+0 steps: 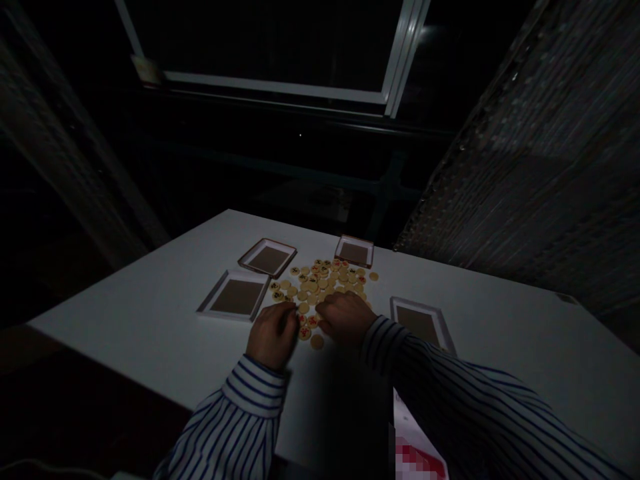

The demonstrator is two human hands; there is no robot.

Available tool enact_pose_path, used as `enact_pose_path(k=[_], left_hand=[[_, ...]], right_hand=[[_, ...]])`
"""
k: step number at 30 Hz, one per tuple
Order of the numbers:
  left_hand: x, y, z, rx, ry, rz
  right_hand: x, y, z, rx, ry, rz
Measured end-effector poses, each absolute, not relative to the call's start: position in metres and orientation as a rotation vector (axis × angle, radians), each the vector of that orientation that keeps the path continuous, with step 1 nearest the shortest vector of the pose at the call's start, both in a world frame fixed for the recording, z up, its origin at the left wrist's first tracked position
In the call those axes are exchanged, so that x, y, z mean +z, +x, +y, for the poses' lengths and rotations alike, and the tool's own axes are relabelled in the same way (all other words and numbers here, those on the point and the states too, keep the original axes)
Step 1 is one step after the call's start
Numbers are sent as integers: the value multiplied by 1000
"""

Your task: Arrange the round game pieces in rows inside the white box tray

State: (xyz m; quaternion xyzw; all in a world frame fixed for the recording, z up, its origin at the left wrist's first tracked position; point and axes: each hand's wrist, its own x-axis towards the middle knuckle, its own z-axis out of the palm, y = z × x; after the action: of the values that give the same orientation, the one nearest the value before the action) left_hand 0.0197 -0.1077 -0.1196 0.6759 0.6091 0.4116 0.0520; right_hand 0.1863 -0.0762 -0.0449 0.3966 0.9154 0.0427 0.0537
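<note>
Several round pale wooden game discs [323, 280] with red or dark marks lie scattered on a white table [150, 300]. My left hand [271, 333] rests at the near left edge of the pile, fingers curled down onto the discs. My right hand [345, 317] lies at the near right of the pile, fingers bent and closed over some discs. What either hand holds is hidden. Both arms wear striped sleeves.
Four shallow white-rimmed trays with brown bottoms ring the pile: one at the left [235, 297], one at the back left [267, 257], one at the back [355, 251], one at the right [421, 322]. The room is dark. A window frame [280, 87] stands beyond the table.
</note>
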Motion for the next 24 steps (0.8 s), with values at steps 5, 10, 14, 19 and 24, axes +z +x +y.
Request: enact_pose_path(k=[5, 10, 14, 19, 24], left_hand=[[-119, 20, -108, 1254, 2058, 1846], [-119, 21, -107, 1247, 2059, 1847], [-118, 21, -108, 1244, 2058, 1839], [-117, 21, -109, 1254, 2057, 1833], [-116, 21, -109, 1264, 2071, 1846]], right_hand=[[-46, 183, -75, 144, 1205, 2757], [-46, 182, -76, 158, 1203, 2761], [-46, 182, -75, 124, 1203, 2750], [-47, 182, -74, 108, 1200, 2763], [-47, 188, -71, 32, 1246, 2772]])
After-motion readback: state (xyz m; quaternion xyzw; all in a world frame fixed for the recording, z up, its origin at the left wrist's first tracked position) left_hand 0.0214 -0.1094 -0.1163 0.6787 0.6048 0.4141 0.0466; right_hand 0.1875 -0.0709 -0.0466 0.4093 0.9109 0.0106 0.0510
